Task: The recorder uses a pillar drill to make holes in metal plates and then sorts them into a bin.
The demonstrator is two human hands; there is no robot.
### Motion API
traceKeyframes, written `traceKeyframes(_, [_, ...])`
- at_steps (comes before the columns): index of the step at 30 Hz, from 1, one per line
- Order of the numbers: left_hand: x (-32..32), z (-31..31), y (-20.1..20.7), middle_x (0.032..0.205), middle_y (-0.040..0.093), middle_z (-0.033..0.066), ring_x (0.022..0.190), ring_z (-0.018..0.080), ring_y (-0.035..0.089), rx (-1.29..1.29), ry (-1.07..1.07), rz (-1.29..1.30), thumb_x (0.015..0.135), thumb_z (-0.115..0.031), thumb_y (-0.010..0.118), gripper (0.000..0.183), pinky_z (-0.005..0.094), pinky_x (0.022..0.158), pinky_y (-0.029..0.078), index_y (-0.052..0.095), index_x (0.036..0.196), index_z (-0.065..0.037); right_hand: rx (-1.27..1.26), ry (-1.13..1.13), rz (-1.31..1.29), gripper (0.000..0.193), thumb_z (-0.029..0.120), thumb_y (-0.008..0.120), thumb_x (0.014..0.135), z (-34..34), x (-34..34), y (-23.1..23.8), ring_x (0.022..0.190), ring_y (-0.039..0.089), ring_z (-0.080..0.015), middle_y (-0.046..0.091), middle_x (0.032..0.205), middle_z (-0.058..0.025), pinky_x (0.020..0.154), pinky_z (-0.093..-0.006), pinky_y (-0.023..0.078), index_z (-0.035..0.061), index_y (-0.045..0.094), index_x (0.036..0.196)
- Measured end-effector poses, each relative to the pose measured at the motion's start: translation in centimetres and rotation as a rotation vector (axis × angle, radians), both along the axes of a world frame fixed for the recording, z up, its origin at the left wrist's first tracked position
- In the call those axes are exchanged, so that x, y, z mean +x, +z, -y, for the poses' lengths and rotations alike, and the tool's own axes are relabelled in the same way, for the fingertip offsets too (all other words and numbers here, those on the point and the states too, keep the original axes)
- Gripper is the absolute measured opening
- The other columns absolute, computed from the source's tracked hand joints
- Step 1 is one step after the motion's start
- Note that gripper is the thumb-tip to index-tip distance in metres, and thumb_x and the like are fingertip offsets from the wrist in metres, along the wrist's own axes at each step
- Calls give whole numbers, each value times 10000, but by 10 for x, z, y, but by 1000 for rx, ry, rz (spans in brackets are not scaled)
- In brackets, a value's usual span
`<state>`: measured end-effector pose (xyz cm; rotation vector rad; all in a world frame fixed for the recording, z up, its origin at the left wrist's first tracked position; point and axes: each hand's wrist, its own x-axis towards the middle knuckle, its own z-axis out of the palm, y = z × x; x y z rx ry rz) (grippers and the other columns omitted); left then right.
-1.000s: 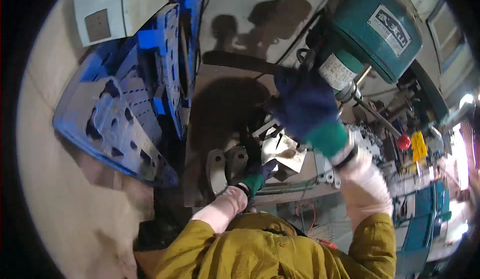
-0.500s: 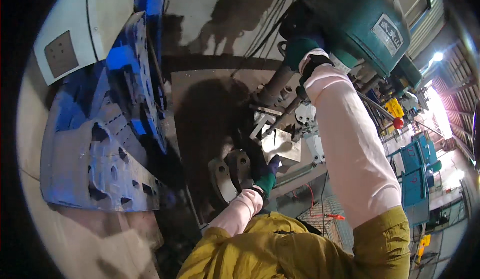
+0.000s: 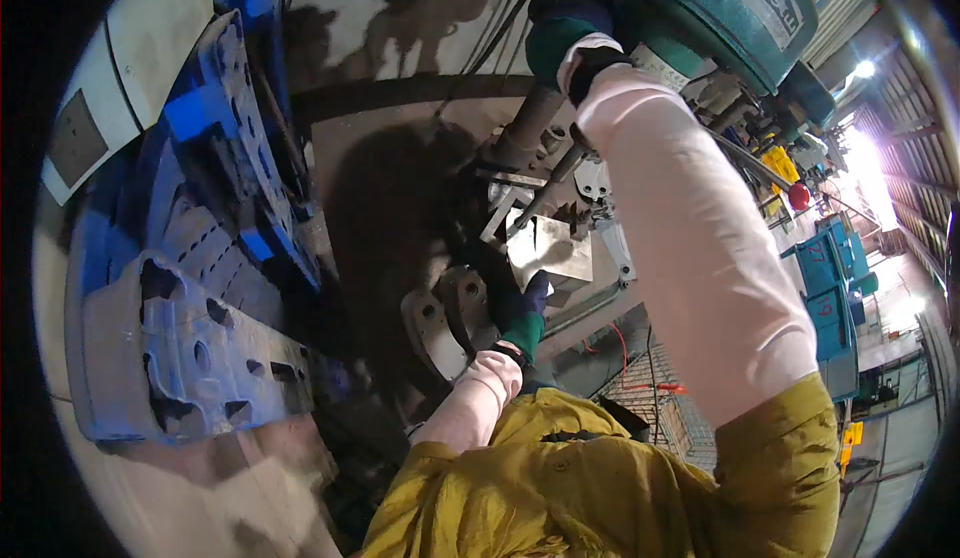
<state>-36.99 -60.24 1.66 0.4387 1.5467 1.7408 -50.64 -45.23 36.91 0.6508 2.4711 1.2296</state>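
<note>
My right arm, in a pale pink sleeve, reaches up to a green drill press point(image 3: 690, 18). My right hand point(image 3: 565, 43), in a dark green glove, is raised against the near left side of the machine's head, its fingers hidden in shadow. Low on the press table sits a shiny metal block point(image 3: 548, 248). My left hand point(image 3: 522, 323), in a dark blue and green glove, lies at the near corner of this block, one fingertip against it. The other fingers are lost in the dark. Beside that hand are two curved metal pieces point(image 3: 430, 313) with round holes.
Blue plastic pallets point(image 3: 215, 358) lean at the left. A steel column point(image 3: 525, 128) and a slanting bar point(image 3: 550, 188) rise behind the block. A red-knobbed lever point(image 3: 798, 196) sticks out right of my arm. Teal bins point(image 3: 830, 298) stand farther right, a wire basket point(image 3: 660, 418) below the table.
My view has shifted, so the press, block and pallets sit higher in the picture. My left hand keeps its place at the block's corner; my right hand stays up by the machine's head.
</note>
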Motion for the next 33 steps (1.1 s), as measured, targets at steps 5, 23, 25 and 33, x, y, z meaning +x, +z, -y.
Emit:
traceKeyframes(5, [-4, 0, 7, 1311, 573, 153, 1170, 311, 556, -214, 348, -545, 808, -467, 761, 769, 374, 1026, 409, 484, 1362, -12, -85, 601, -264, 424, 391, 661, 725, 74, -4, -25, 831, 611, -337, 632, 972, -135, 721, -485, 499, 102, 638, 1034])
traceKeyframes(23, [1, -20, 3, 861, 666, 95, 565, 222, 622, -25, 154, 531, 813, -325, 797, 367, 323, 448, 517, 646, 1016, -60, -764, -528, -883, 656, 526, 630, 825, -88, 435, -267, 934, 642, -416, 675, 989, -241, 812, -500, 501, 63, 555, 1284])
traceKeyframes(25, [3, -13, 14, 852, 677, 93, 609, 228, 648, -85, 141, 459, 813, -398, 782, 371, 322, 437, 479, 660, 958, -80, -759, -719, -909, 752, 556, 644, 793, -128, 471, -294, 1025, 624, -419, 660, 1080, -249, 873, -497, 488, 54, 508, 1336])
traceKeyframes(33, [8, -4, 33, 931, 696, 103, 767, 294, 679, -148, 200, 408, 816, -464, 764, 429, 351, 515, 459, 654, 979, -83, -777, -867, -994, 792, 589, 684, 755, -186, 511, -394, 1124, 593, -421, 627, 1184, -256, 938, -487, 472, 47, 474, 1292])
